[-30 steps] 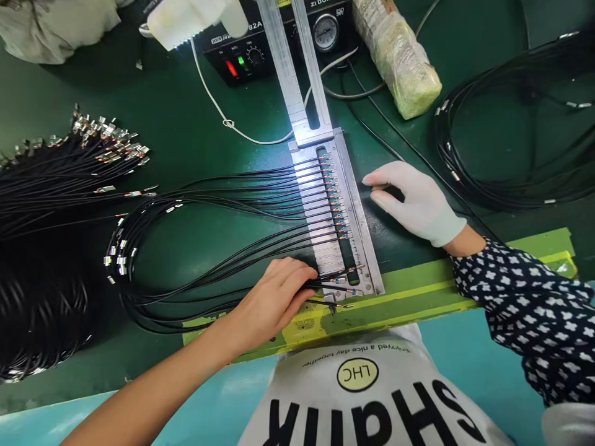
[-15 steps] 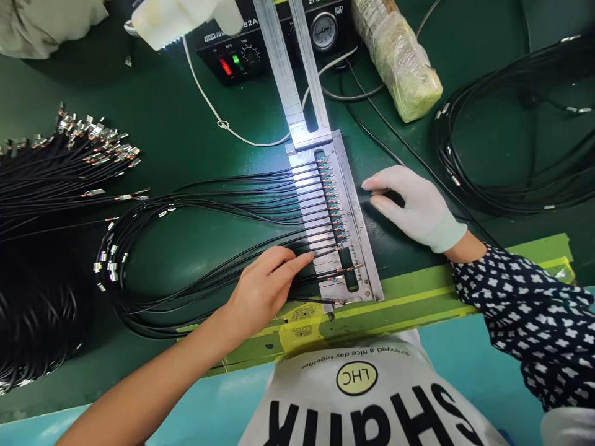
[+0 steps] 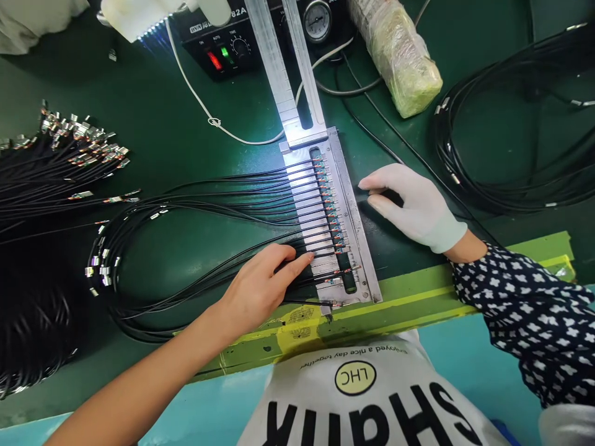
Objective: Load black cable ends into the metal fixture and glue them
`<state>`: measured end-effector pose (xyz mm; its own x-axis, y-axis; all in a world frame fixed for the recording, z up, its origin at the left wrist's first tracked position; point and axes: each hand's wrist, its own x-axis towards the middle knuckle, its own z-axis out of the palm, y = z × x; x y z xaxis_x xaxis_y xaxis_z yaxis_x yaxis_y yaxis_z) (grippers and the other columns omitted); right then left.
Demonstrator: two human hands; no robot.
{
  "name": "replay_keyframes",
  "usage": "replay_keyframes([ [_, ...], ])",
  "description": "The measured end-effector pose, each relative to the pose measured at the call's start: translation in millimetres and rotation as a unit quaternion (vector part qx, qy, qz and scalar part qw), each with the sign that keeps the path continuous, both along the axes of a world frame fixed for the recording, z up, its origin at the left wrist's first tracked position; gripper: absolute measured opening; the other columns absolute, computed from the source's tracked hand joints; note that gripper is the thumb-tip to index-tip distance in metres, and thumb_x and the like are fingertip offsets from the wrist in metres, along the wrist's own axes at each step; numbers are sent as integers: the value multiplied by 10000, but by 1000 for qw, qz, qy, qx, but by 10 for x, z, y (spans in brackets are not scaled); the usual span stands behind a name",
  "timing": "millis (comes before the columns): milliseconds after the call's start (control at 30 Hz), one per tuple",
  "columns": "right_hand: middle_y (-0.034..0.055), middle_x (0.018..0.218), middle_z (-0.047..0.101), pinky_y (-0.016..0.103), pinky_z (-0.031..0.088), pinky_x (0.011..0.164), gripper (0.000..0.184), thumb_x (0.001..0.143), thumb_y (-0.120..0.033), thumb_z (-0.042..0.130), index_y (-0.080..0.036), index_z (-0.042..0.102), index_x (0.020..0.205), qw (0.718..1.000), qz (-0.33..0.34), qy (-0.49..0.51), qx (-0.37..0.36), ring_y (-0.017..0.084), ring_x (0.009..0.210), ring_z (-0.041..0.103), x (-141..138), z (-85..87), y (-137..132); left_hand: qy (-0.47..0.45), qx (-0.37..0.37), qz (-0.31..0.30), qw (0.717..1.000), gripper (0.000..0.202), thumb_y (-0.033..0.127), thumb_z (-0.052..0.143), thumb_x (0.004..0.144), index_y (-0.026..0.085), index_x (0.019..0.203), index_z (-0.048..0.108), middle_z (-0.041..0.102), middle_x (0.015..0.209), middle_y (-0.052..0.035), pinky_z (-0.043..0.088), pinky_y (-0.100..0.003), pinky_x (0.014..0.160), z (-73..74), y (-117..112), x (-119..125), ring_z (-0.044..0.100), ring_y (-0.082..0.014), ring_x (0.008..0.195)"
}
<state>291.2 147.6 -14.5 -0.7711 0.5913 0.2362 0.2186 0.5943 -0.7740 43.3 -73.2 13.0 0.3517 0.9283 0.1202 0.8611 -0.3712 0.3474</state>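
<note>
My bare left hand [image 3: 264, 279] is closed around a thin black cable [image 3: 324, 254] at the lower left of the metal fixture [image 3: 352, 210]. Fingertips rest by the fixture's left edge, partly hiding the cable. A row of black cables lies side by side across the fixture, their small connector ends [image 3: 331, 204] over its long slot. Further down, a few more cable ends [image 3: 335, 280] cross the plate. On the right, my white-gloved right hand [image 3: 409, 204] hovers or rests beside the fixture, thumb and forefinger apart, nothing seen between them.
A hinged metal frame [image 3: 304, 133] rises from the fixture's far end, near a black control box [image 3: 227, 46] and a lamp [image 3: 134, 15]. Cable bundles [image 3: 28, 198] lie left, a coil [image 3: 458, 179] right. A plastic-wrapped block [image 3: 404, 68] sits behind. Yellow-green tape [image 3: 409, 288] lines the front edge.
The whole view has shifted slightly, so the fixture and cables appear a little further left. Both hands keep nearly the same pose beside the fixture.
</note>
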Motion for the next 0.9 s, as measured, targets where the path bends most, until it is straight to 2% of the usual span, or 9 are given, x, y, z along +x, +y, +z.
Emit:
replay_keyframes([
  [167, 61, 1159, 696, 567, 558, 992, 267, 956, -217, 600, -299, 686, 1195, 1000, -4, 0, -8, 324, 1101, 654, -1, -8, 1, -33, -26, 9, 999, 423, 16, 456, 949, 132, 1345, 551, 602, 1057, -127, 524, -290, 772, -28, -5, 23, 586, -180, 929],
  [300, 62, 1153, 697, 562, 558, 995, 271, 958, -220, 595, -303, 685, 1200, 1000, -2, -3, -6, 321, 1105, 653, -6, -4, 4, -46, -11, 1, 999, 412, 14, 461, 945, 129, 1331, 548, 637, 1087, -130, 526, -302, 802, -25, 16, 24, 595, -184, 931],
  [500, 60, 1164, 697, 557, 551, 999, 267, 960, -213, 590, -294, 689, 1194, 1000, -2, -2, -8, 317, 1111, 653, -8, 6, 2, 47, 65, -26, 996, 412, 33, 430, 951, 116, 1331, 566, 666, 1026, -134, 520, -346, 782, 0, 31, 54, 601, -197, 842],
  [700, 64, 1170, 694, 548, 554, 998, 264, 961, -217, 595, -293, 693, 1194, 1000, -4, -6, -15, 318, 1107, 653, -6, -3, 2, -83, -1, 2, 997, 453, 5, 461, 938, 145, 1361, 540, 653, 1107, -131, 535, -324, 843, -40, 11, 51, 609, -186, 937],
  [900, 68, 1167, 696, 572, 558, 983, 270, 951, -217, 604, -294, 695, 1193, 1000, -5, -7, -15, 330, 1099, 654, -7, -5, 8, 18, 45, -18, 999, 446, 71, 423, 973, 131, 1401, 532, 665, 1048, -145, 526, -351, 782, 6, -7, 79, 623, -204, 859],
])
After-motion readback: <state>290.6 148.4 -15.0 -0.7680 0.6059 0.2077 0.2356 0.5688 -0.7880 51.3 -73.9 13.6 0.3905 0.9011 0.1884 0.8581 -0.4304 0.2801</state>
